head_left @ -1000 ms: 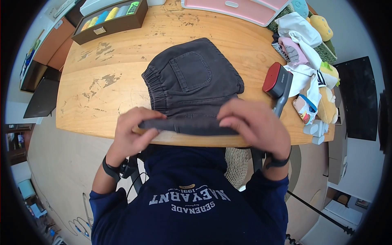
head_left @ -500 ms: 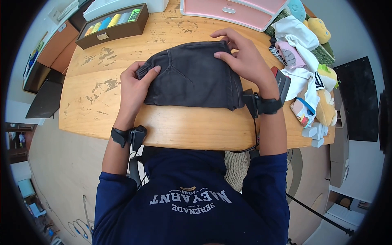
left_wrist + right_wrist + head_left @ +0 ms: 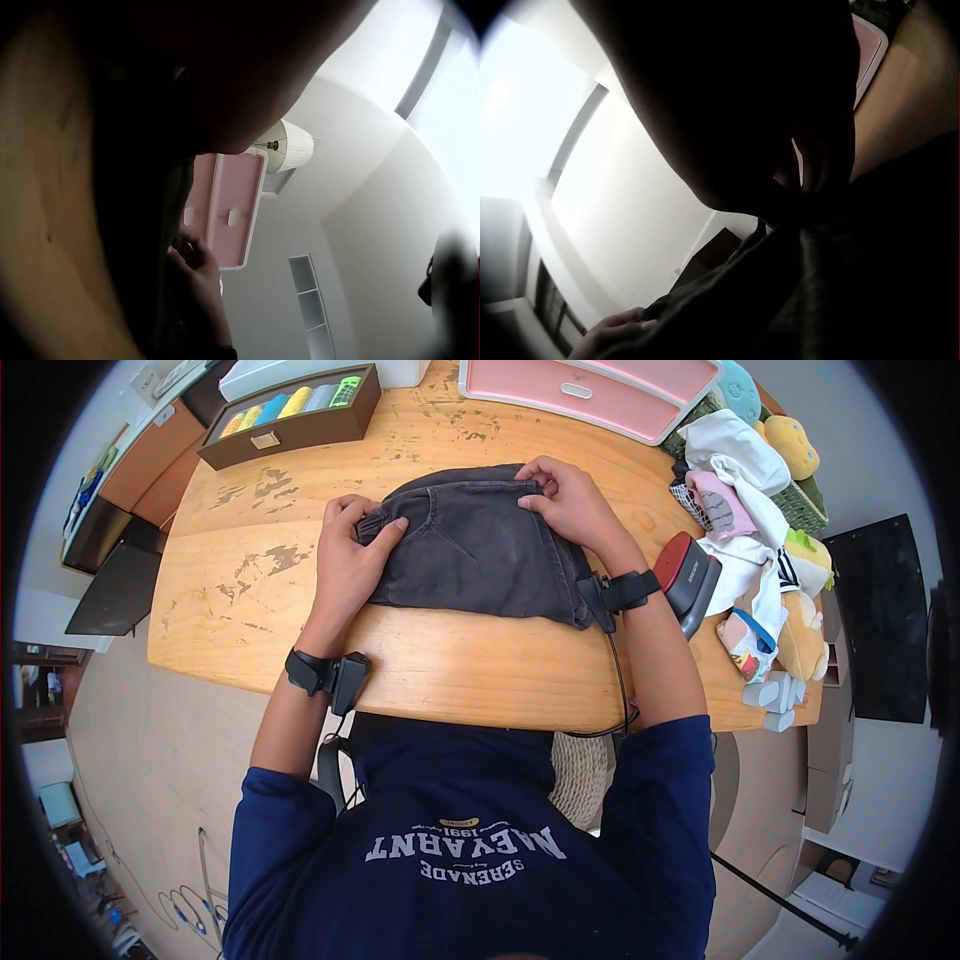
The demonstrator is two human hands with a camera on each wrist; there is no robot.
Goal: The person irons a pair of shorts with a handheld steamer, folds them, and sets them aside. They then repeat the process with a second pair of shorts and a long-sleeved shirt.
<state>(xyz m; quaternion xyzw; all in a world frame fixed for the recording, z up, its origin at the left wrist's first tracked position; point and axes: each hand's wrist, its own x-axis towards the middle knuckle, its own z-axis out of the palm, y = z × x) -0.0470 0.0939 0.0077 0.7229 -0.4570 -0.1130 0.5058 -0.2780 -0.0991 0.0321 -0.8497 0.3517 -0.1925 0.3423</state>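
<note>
Dark grey pants (image 3: 480, 555) with an elastic waistband lie folded on the wooden table in the head view, the waistband at the left. My left hand (image 3: 355, 555) grips the waistband end, thumb on top and fingers behind the cloth. At the far right corner, my right hand (image 3: 570, 505) pinches the edge of the upper layer between thumb and fingers. A strip of the lower layer shows beyond that edge. The left wrist view shows the right hand (image 3: 199, 289) past the dark cloth. In the right wrist view, the left hand (image 3: 619, 330) appears at the cloth's far end.
A red and black handheld appliance (image 3: 688, 580) stands right of the pants. Behind it are heaped clothes (image 3: 735, 500) and plush toys (image 3: 800, 640). A brown box of rolled cloths (image 3: 290, 420) sits at the back left, a pink drawer unit (image 3: 590, 390) at the back.
The near part of the pants went from the table's front edge up over the far part, carried by both hands. Since then, the right hand has closed its fingers on the far edge.
</note>
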